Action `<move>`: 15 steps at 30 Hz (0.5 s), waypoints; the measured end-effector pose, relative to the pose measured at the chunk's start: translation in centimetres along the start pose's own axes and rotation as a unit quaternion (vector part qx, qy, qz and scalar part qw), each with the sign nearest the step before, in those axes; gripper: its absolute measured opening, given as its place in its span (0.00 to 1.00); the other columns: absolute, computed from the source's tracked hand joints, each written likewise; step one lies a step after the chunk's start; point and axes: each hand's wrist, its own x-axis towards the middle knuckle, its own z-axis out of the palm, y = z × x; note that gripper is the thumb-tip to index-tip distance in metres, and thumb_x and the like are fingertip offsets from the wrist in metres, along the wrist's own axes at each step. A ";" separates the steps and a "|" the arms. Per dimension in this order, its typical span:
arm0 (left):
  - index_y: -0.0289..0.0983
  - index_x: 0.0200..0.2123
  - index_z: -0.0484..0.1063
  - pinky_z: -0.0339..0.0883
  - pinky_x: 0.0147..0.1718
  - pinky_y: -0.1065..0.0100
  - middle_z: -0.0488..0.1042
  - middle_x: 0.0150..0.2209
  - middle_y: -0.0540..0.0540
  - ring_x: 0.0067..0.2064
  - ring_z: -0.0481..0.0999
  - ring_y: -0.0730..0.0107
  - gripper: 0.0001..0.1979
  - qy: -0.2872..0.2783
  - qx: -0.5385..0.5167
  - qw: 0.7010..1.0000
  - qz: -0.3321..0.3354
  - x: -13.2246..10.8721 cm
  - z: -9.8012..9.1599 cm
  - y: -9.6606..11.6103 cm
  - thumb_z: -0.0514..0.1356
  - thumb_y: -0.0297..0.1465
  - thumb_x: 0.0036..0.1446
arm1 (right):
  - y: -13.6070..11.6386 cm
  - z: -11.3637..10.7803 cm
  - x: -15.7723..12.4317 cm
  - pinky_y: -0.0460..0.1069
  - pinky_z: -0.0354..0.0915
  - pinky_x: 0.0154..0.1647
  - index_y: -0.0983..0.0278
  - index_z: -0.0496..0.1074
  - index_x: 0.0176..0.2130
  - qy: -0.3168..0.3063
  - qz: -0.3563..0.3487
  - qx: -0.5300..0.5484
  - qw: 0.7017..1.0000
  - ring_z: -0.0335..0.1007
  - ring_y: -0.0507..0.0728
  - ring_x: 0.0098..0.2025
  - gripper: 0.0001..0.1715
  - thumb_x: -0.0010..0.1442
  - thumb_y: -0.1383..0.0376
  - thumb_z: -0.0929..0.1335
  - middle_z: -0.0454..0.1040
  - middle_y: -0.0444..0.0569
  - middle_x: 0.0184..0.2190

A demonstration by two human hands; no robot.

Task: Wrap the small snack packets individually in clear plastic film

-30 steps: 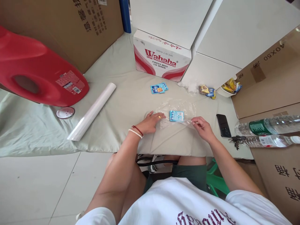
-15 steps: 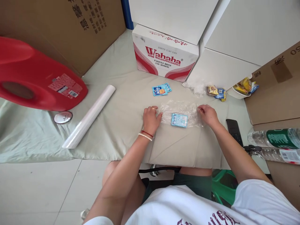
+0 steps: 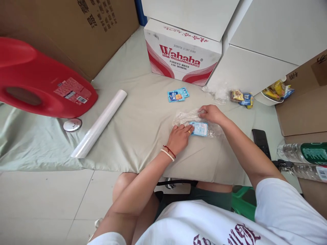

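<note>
White roll (image 3: 99,124) is lying aslant on the worktop (image 3: 143,119); left grip (image 3: 179,138) is resting flat, fingers extended, touching the left end of a blue packet (image 3: 201,129), which is lying amid crumpled clear film (image 3: 184,117); right grip (image 3: 212,114) is pinching film just beyond the packet.

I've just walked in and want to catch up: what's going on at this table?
A person's left hand touches the left end of a small blue rectangular packet lying amid crinkled clear plastic film. Their right hand pinches the film beyond the packet. Two more blue rectangular packets lie overlapping farther back, and a long shiny white roll rests at left.
</note>
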 end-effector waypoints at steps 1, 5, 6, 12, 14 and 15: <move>0.43 0.65 0.73 0.62 0.46 0.53 0.74 0.66 0.44 0.53 0.74 0.54 0.27 -0.008 -0.001 1.000 -0.004 0.1 0.1 -0.1 0.49 0.23 0.69 | -0.2 -0.1 -0.8 0.50 0.66 0.42 0.67 0.81 0.54 -0.006 -0.032 0.012 0.999 0.75 0.59 0.37 0.20 0.66 0.64 0.69 0.81 0.49 0.34; 0.41 0.60 0.77 0.65 0.47 0.53 0.79 0.60 0.42 0.53 0.75 0.53 0.25 -0.006 -0.038 0.999 -0.017 0.6 0.2 -0.7 0.51 0.22 0.67 | -1.0 1.0 -5.5 0.50 0.65 0.40 0.58 0.76 0.63 -0.033 -0.192 -0.046 0.980 0.74 0.59 0.39 0.26 0.70 0.64 0.64 0.80 0.52 0.44; 0.41 0.56 0.80 0.66 0.48 0.54 0.82 0.57 0.42 0.53 0.75 0.53 0.23 -0.007 -0.064 0.998 -0.024 0.7 0.1 -0.9 0.52 0.21 0.66 | -1.1 1.7 -6.7 0.51 0.65 0.40 0.57 0.73 0.67 -0.041 -0.213 -0.078 0.973 0.73 0.60 0.40 0.29 0.70 0.64 0.64 0.78 0.53 0.47; 0.38 0.39 0.82 0.72 0.51 0.60 0.84 0.42 0.45 0.45 0.80 0.62 0.18 0.139 -0.274 0.912 -0.273 1.6 -1.2 -4.0 0.51 0.23 0.62 | -0.9 5.7 -10.3 0.55 0.66 0.48 0.53 0.70 0.69 0.003 -0.206 -0.091 0.974 0.69 0.64 0.45 0.30 0.73 0.66 0.59 0.74 0.57 0.52; 0.37 0.44 0.80 0.71 0.55 0.56 0.83 0.46 0.42 0.51 0.79 0.58 0.17 0.200 -0.259 0.888 -0.323 1.7 -1.7 -4.3 0.51 0.29 0.67 | -0.9 6.4 -10.5 0.56 0.66 0.50 0.52 0.71 0.67 0.009 -0.203 -0.066 0.977 0.69 0.64 0.45 0.29 0.74 0.65 0.59 0.74 0.56 0.51; 0.37 0.47 0.80 0.68 0.59 0.53 0.81 0.51 0.40 0.56 0.77 0.54 0.17 0.210 -0.237 0.890 -0.329 1.7 -1.9 -4.2 0.52 0.33 0.69 | -1.0 6.6 -10.5 0.57 0.67 0.50 0.52 0.72 0.67 0.011 -0.204 -0.061 0.977 0.68 0.64 0.45 0.29 0.74 0.65 0.58 0.74 0.56 0.51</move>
